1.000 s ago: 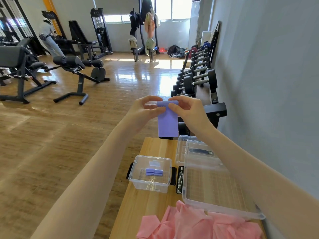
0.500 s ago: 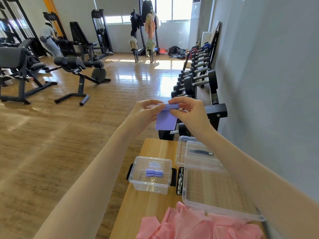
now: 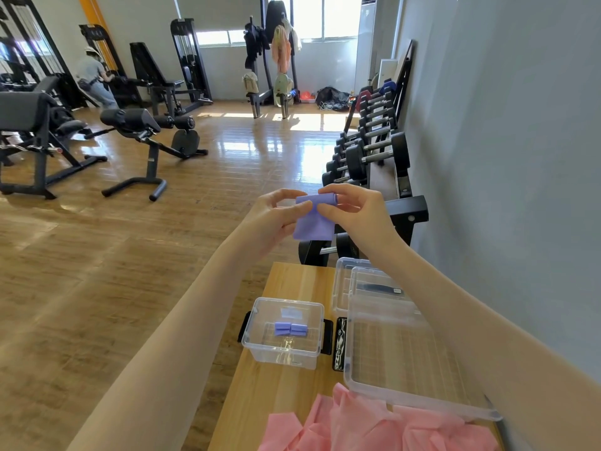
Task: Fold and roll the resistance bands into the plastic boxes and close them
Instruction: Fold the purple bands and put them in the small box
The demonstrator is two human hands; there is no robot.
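Head view looks down a gym floor point(image 3: 136, 255) of glossy wood planks, the biggest thing in sight, with a wooden table point(image 3: 276, 395) at the near end; everything else I place against that table. Beyond its far edge, along the grey wall, runs a dumbbell rack point(image 3: 374, 148). Off to the table's far left stand black exercise benches point(image 3: 143, 135), and further back a person point(image 3: 94, 79) bends at a machine.

On the table's right side lies a large clear lid point(image 3: 406, 349), overlapping another clear box point(image 3: 344, 288) behind it. At the table's near edge sprawls a heap of pink bands point(image 3: 357, 424), partly tucked under that lid. Left of the lid sits a small clear plastic box point(image 3: 283, 333), lid off, holding two small purple rolls point(image 3: 290, 329) side by side.

Above the table's far end, both hands are raised in the air. The left hand point(image 3: 273, 216) and the right hand point(image 3: 357, 213) each pinch the top of a purple resistance band point(image 3: 313, 222) between thumb and fingers. Its upper edge is curled into a tight roll between the fingertips, while the loose flat tail hangs straight down below them.
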